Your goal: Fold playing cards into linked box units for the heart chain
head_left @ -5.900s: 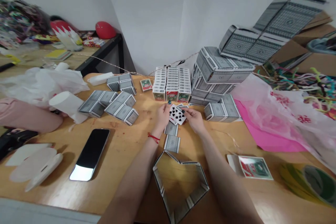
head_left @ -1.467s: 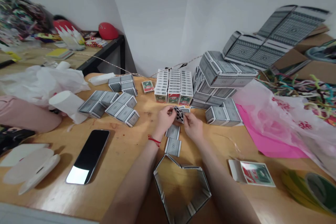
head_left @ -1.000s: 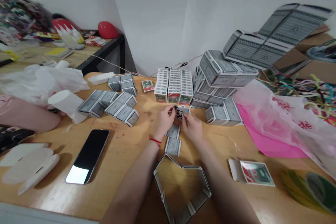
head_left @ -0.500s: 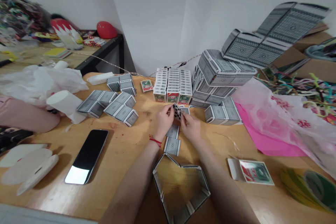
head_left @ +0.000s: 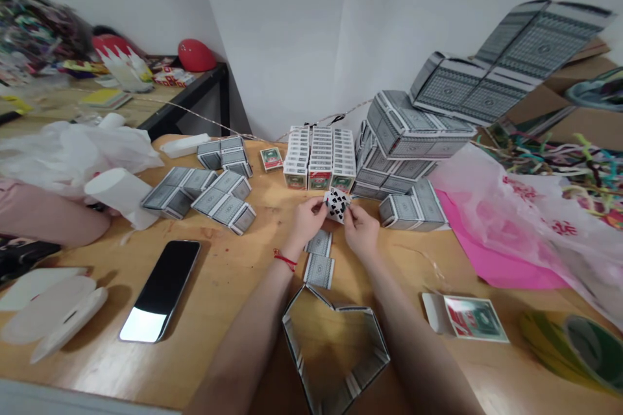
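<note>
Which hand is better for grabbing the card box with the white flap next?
Probably the right hand: the card box lies on that side; the left hand would have to reach across. Both hands hold the playing card.

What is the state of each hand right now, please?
Left hand: closed, its grip on the left edge of a white rectangular paper playing card with black pips.
Right hand: closed, its grip on the same card's right edge.
</note>
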Tool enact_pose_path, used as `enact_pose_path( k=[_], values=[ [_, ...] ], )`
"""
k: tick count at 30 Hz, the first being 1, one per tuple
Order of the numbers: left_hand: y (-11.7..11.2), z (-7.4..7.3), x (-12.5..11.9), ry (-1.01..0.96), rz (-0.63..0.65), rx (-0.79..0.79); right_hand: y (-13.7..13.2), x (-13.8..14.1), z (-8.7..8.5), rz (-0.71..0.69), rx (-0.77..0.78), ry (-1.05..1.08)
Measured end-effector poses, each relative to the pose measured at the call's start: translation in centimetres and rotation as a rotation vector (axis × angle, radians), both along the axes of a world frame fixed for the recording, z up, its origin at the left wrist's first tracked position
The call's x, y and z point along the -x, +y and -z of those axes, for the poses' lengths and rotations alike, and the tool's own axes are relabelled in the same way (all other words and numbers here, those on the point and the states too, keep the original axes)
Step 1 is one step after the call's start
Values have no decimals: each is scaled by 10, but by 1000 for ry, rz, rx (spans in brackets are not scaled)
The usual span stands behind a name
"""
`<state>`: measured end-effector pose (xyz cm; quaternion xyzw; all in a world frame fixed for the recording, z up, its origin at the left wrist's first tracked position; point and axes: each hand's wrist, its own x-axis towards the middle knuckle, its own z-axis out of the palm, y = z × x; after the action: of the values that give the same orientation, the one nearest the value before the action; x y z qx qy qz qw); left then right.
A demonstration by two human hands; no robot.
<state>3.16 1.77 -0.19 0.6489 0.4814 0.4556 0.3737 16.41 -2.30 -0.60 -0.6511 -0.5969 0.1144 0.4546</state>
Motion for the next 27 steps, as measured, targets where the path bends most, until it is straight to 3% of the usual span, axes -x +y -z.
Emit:
enact_pose_path(
  k=[8,19,27],
  values=[
    [0,-4,3,59,-10,-5,3,-5,3,-57,-17,41],
    [-11,-7,1,351,-122,-120,0,1,0,-151,8,-152],
    [-8,-8,-1,200,-66,-109,4,-3,-2,-34,-5,-57]
  ],
)
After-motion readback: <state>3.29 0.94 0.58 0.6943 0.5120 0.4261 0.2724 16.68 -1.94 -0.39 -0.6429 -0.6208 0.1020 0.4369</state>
